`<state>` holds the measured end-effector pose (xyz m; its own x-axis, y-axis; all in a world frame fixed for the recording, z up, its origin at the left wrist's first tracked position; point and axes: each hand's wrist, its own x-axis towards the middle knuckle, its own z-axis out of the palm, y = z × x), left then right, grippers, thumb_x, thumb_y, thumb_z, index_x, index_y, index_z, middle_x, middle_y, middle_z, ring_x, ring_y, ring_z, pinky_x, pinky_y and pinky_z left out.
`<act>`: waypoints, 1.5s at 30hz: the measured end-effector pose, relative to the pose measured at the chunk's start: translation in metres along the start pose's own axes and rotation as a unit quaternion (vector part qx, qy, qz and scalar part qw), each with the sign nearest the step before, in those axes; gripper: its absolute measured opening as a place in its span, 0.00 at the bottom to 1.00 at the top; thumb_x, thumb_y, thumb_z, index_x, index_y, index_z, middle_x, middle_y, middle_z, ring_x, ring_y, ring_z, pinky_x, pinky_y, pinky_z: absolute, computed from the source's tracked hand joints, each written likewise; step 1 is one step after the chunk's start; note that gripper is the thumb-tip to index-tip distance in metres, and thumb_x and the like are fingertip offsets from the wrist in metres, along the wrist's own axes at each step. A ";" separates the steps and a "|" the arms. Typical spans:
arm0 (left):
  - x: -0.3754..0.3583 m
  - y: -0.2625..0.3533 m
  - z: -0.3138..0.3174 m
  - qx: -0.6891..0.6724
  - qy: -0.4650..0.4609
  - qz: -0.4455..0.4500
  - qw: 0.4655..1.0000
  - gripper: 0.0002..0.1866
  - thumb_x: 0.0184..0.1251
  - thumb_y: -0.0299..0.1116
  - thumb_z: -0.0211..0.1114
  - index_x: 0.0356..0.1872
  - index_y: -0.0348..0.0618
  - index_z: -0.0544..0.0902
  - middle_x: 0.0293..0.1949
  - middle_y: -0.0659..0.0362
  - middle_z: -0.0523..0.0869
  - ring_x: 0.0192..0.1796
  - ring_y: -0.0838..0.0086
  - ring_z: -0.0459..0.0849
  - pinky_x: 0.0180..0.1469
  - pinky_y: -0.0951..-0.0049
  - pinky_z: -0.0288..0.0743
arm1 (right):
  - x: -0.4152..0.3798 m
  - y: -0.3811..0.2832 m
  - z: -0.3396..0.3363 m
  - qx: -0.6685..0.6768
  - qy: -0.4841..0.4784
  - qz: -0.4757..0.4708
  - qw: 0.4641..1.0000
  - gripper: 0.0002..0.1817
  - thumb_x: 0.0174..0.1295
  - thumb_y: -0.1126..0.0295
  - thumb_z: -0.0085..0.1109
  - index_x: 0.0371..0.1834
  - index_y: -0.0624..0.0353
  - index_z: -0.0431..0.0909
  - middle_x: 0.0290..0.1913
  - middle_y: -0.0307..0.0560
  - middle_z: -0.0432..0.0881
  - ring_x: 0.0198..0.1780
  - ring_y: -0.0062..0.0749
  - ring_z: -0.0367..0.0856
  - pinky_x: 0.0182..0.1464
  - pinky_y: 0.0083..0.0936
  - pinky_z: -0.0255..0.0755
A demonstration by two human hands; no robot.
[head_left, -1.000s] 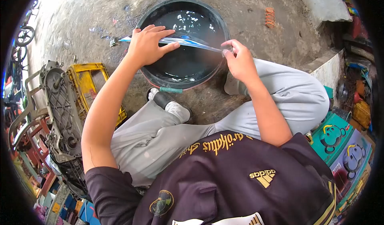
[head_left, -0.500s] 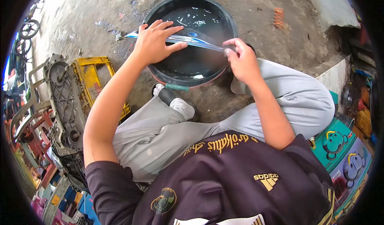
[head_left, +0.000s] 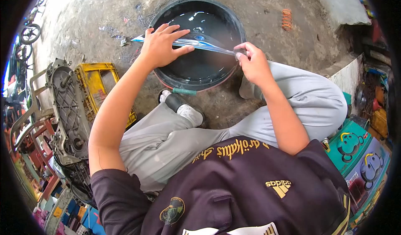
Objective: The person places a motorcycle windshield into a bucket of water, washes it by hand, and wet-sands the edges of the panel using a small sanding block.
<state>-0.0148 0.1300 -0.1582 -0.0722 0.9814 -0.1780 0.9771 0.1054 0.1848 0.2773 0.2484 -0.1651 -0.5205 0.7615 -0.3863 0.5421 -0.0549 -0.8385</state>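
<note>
A clear plastic strip with blue parts (head_left: 200,45) stretches across the top of a round black basin (head_left: 196,85) that holds dark water. My left hand (head_left: 163,46) lies over the strip's left part, fingers spread and palm down. At the basin's right rim, my right hand (head_left: 252,61) pinches the strip's right end between thumb and fingers. A small blue round spot (head_left: 199,38) shows just above the strip. What lies beneath my left palm is hidden.
A yellow crate (head_left: 98,82) and a metal engine casing (head_left: 69,109) stand at the left. An orange coil spring (head_left: 286,19) lies on the concrete floor at the upper right. Green and purple boxes (head_left: 348,145) are at the lower right. My legs flank the near side.
The view has shifted slightly, with the spring and basin a little further left. Both hands keep nearly the same places on the strip.
</note>
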 end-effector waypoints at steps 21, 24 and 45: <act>0.001 0.000 0.003 0.009 0.024 -0.002 1.000 0.37 0.67 0.74 0.58 0.70 0.67 0.80 0.73 0.58 0.78 0.77 0.60 0.70 0.74 0.36 0.59 | 0.007 -0.018 -0.001 -0.096 -0.029 -0.078 0.992 0.11 0.70 0.75 0.59 0.53 0.60 0.83 0.28 0.39 0.80 0.28 0.22 0.73 0.34 0.27 0.68; -0.001 0.002 0.008 0.010 0.038 -0.001 0.999 0.36 0.67 0.73 0.59 0.70 0.67 0.81 0.72 0.57 0.79 0.77 0.61 0.71 0.74 0.36 0.59 | 0.007 -0.011 -0.002 -0.091 -0.024 -0.091 0.991 0.10 0.70 0.75 0.59 0.52 0.60 0.83 0.27 0.39 0.80 0.28 0.22 0.73 0.34 0.27 0.69; 0.028 0.041 -0.014 -0.041 -0.111 -0.036 0.992 0.41 0.64 0.79 0.55 0.71 0.69 0.79 0.74 0.53 0.75 0.78 0.45 0.67 0.69 0.12 0.48 | -0.009 0.021 -0.018 -0.017 0.093 0.058 0.994 0.14 0.66 0.70 0.65 0.53 0.62 0.83 0.33 0.51 0.87 0.34 0.40 0.85 0.42 0.35 0.76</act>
<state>0.0203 0.1638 -0.1419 -0.0868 0.9125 -0.3998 0.9505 0.1960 0.2410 0.3050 0.2515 -0.1719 -0.3231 0.8580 -0.3994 0.6158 -0.1299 -0.7771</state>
